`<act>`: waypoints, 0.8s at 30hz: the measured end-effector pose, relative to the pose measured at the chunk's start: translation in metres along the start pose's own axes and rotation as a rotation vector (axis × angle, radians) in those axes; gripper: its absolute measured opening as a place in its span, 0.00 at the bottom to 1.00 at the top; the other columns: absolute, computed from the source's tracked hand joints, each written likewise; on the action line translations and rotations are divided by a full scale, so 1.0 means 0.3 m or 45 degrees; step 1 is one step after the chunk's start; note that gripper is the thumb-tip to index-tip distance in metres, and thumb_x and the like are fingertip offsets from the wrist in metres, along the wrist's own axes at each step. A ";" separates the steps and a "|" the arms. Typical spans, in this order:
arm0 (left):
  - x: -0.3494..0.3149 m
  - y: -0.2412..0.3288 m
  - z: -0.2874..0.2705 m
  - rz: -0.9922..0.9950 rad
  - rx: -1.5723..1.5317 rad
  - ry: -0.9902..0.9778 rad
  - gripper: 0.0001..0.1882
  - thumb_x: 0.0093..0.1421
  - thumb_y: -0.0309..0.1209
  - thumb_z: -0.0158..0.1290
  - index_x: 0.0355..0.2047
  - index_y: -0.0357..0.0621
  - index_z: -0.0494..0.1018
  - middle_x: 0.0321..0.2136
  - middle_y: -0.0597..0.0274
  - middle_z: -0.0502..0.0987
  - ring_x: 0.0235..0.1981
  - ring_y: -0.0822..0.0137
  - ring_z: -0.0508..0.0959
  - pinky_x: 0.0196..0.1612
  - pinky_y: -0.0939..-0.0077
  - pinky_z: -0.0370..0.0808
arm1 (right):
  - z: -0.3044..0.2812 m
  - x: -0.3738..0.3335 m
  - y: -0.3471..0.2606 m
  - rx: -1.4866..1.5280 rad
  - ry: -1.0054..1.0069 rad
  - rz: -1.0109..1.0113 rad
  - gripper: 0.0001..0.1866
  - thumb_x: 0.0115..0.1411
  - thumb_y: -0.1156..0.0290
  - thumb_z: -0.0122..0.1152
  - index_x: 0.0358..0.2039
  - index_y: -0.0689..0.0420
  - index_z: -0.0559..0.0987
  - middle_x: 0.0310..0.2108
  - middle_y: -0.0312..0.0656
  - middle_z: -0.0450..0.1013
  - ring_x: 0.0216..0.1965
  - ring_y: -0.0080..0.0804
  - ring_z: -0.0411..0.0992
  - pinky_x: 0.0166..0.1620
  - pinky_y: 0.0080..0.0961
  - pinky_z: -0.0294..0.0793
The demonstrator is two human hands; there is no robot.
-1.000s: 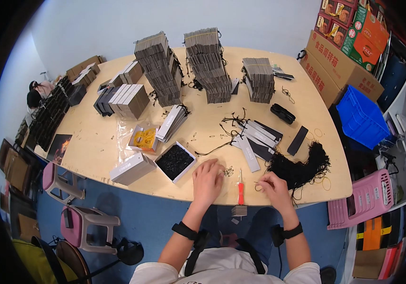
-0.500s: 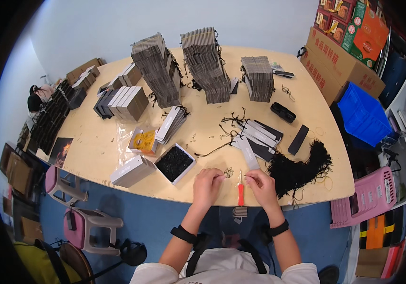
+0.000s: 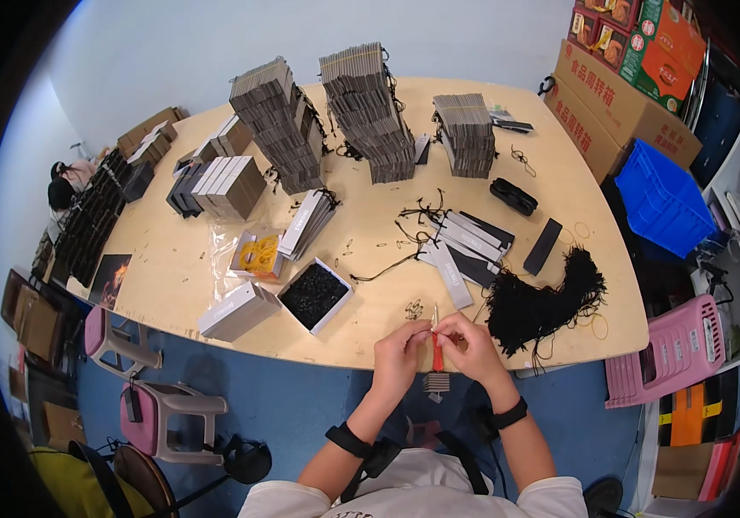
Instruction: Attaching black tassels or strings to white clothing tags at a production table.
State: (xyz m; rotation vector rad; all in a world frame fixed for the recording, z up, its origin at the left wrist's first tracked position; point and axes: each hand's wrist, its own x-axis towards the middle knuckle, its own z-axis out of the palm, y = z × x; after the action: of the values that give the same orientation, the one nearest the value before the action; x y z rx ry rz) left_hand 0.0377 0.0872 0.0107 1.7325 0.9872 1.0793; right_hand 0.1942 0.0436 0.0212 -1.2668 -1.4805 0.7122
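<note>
At the near table edge my left hand (image 3: 397,352) and my right hand (image 3: 470,347) meet over a slim red-handled tool (image 3: 437,359) with a pointed metal tip, which points away from me. Thumb and fingers of each hand are pinched together close to the base of that tip. Whatever lies in the pinches is too small to make out. Just beyond the fingers is a little pile of small dark loops (image 3: 414,309). A grey tag (image 3: 447,274) lies past my right hand, and beside it a heap of black cords (image 3: 542,302).
A box of black bits (image 3: 316,298), a box of yellow rubber bands (image 3: 258,254) and a grey carton (image 3: 240,312) stand to the left. Tall stacks of grey tags (image 3: 368,112) rise at the back. A black case (image 3: 514,197) lies at the right.
Both hands have come together from either side of the red-handled tool, the left moving right and the right slightly left. The view has shifted slightly.
</note>
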 end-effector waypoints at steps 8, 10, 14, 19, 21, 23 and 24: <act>0.000 -0.016 -0.001 0.096 0.013 0.012 0.16 0.59 0.14 0.52 0.49 0.34 0.73 0.42 0.51 0.79 0.40 0.62 0.83 0.42 0.75 0.78 | 0.005 0.005 -0.001 -0.019 -0.030 0.052 0.08 0.60 0.77 0.58 0.40 0.60 0.72 0.26 0.42 0.77 0.25 0.26 0.76 0.31 0.21 0.74; -0.003 -0.014 -0.001 0.130 0.111 0.011 0.18 0.60 0.16 0.53 0.51 0.36 0.71 0.43 0.51 0.78 0.41 0.62 0.83 0.41 0.75 0.78 | 0.007 0.005 -0.003 -0.029 -0.011 0.047 0.08 0.60 0.77 0.58 0.40 0.60 0.71 0.26 0.42 0.77 0.25 0.25 0.76 0.30 0.21 0.74; -0.009 -0.024 0.005 0.170 0.141 0.027 0.19 0.60 0.16 0.53 0.52 0.36 0.70 0.44 0.51 0.78 0.41 0.62 0.83 0.40 0.75 0.79 | 0.010 0.007 0.012 -0.064 0.009 0.032 0.08 0.60 0.76 0.58 0.40 0.60 0.71 0.26 0.41 0.77 0.24 0.25 0.76 0.29 0.20 0.73; -0.015 -0.026 0.006 0.182 0.131 -0.001 0.21 0.60 0.15 0.53 0.54 0.37 0.69 0.47 0.51 0.77 0.42 0.62 0.83 0.40 0.76 0.79 | 0.012 0.011 0.021 -0.029 -0.006 0.103 0.09 0.60 0.75 0.59 0.40 0.60 0.71 0.26 0.41 0.78 0.24 0.24 0.76 0.30 0.20 0.73; -0.015 -0.014 0.004 0.169 0.102 -0.008 0.22 0.60 0.15 0.52 0.55 0.37 0.68 0.47 0.50 0.77 0.42 0.62 0.83 0.41 0.75 0.79 | 0.009 0.013 0.020 -0.037 -0.014 0.112 0.09 0.60 0.75 0.59 0.41 0.60 0.72 0.26 0.41 0.78 0.25 0.25 0.76 0.30 0.20 0.73; -0.015 -0.009 0.005 0.156 0.072 -0.013 0.23 0.60 0.15 0.52 0.56 0.37 0.66 0.47 0.49 0.76 0.43 0.61 0.83 0.41 0.75 0.79 | 0.011 0.014 0.019 -0.044 -0.022 0.119 0.09 0.61 0.75 0.59 0.41 0.60 0.72 0.26 0.41 0.78 0.25 0.25 0.77 0.31 0.21 0.74; -0.016 -0.008 0.007 0.180 0.050 0.019 0.24 0.60 0.15 0.52 0.58 0.39 0.66 0.46 0.49 0.77 0.41 0.60 0.83 0.40 0.74 0.79 | 0.013 0.014 0.018 -0.032 0.000 0.133 0.09 0.61 0.75 0.59 0.41 0.61 0.72 0.27 0.42 0.78 0.27 0.26 0.77 0.31 0.21 0.74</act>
State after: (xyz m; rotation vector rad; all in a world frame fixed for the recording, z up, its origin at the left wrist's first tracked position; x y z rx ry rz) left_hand 0.0377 0.0832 0.0068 1.8508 0.9114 1.1711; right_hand 0.1926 0.0496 0.0163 -1.3717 -1.4352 0.7638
